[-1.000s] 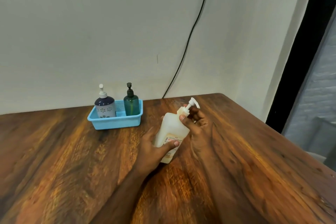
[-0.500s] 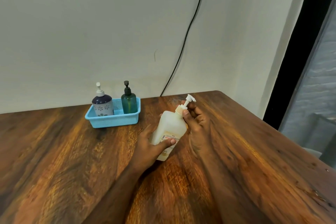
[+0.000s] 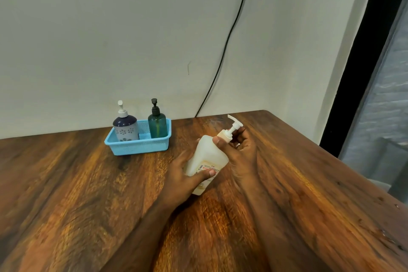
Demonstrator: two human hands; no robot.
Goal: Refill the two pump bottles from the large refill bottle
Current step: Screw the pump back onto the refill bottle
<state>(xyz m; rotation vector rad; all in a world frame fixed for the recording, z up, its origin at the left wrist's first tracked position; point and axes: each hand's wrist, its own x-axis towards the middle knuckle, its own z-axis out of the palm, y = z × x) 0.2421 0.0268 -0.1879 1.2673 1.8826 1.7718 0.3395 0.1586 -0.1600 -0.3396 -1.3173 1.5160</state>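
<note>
The large refill bottle (image 3: 206, 158), cream plastic with a white pump head, leans tilted to the right on the wooden table (image 3: 77, 194). My left hand (image 3: 183, 180) grips its lower body, thumb across the label. My right hand (image 3: 237, 152) is curled round the bottle's neck just under the pump. At the back left, a blue basket (image 3: 141, 144) holds two pump bottles: a dark blue and grey flowered one (image 3: 125, 128) and a green one with a black pump (image 3: 157, 125).
A pale wall stands right behind the table, with a black cable (image 3: 229, 35) running down it. The table's right edge drops off beside a dark door frame (image 3: 362, 62).
The refill bottle stays tilted in both hands. My right hand's fingers have shifted round the pump collar. The view has moved slightly.
</note>
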